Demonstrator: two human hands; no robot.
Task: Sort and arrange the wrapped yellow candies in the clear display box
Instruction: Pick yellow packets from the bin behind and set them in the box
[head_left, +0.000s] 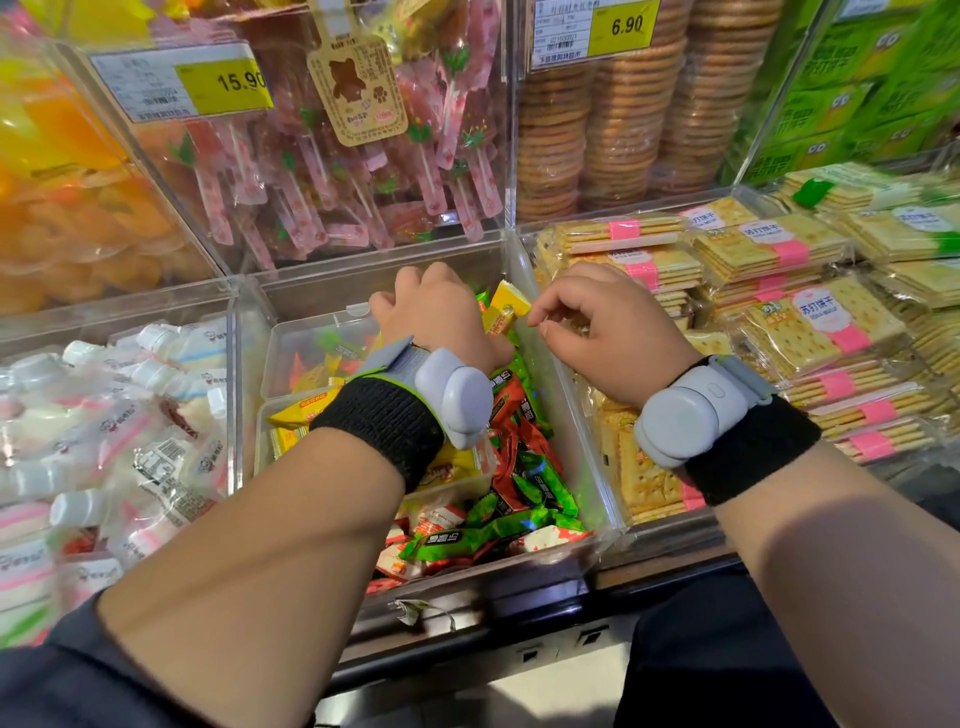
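My left hand (436, 312) reaches palm down into the back of the clear bin (550, 395). It grips a few wrapped yellow candies (506, 306) that stick out on its thumb side. Just to their right my right hand (608, 325) hovers over the bin's right wall. Its fingers are loosely curled, the fingertips are close to the candies' edge, and nothing shows in them. A smaller clear display box (311, 338) sits inside the bin on the left, and more yellow candies (301, 410) lie in it, partly hidden by my left wrist.
Green and red wrapped candies (519, 467) fill the rest of the bin. Packs of crackers (779, 312) lie in the bin to the right and white bottle-shaped packs (130, 415) to the left. Upright bins of lollipops (363, 182) and biscuits (623, 130) stand behind.
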